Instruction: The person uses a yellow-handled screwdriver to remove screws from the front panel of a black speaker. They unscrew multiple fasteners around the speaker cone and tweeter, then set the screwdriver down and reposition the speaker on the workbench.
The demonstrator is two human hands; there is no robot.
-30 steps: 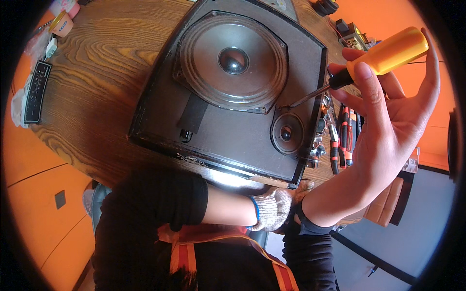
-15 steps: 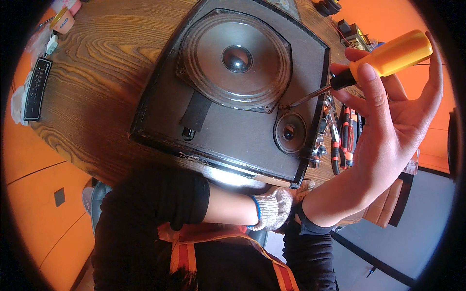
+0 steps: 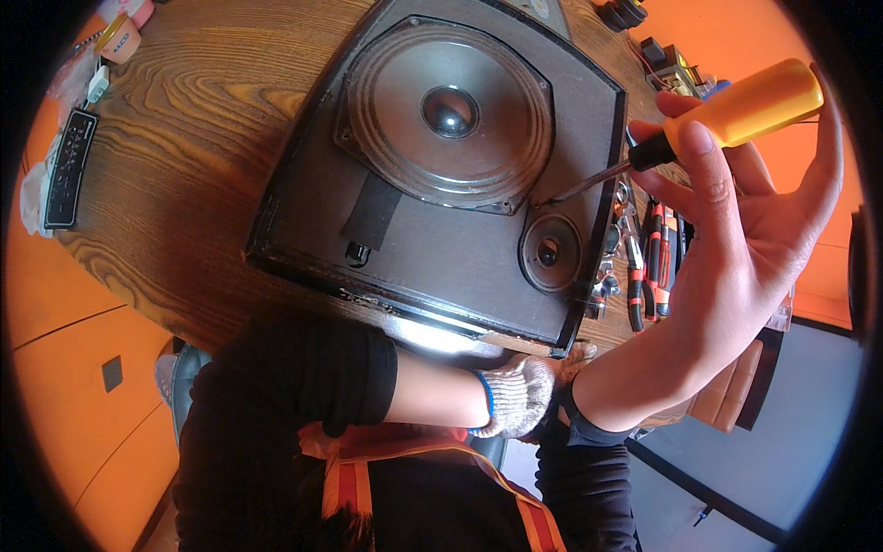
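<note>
My right hand point(image 3: 736, 216), bare, pinches a screwdriver point(image 3: 754, 103) with a yellow handle and black collar between thumb and fingers; its outer fingers are spread. The thin shaft slants down left, its tip at the front panel of a black speaker cabinet point(image 3: 441, 267), just above a small tweeter point(image 3: 550, 253). A large grey woofer cone point(image 3: 395, 101) fills the panel's upper part. My left hand point(image 3: 520, 396), in a white knitted glove with a blue cuff, is by the cabinet's lower right corner. Its fingers are mostly hidden by the right forearm and the corner.
Pliers with red and black handles point(image 3: 655, 258) and metal parts point(image 3: 607, 276) lie right of the cabinet on the wooden table point(image 3: 175, 166). A black panel module point(image 3: 72, 170) lies at the table's left edge. Electronic parts point(image 3: 676, 69) sit at the far right.
My right hand and the screwdriver handle have shifted very slightly right. The tip stays at the same spot; the left hand and speaker look unmoved.
</note>
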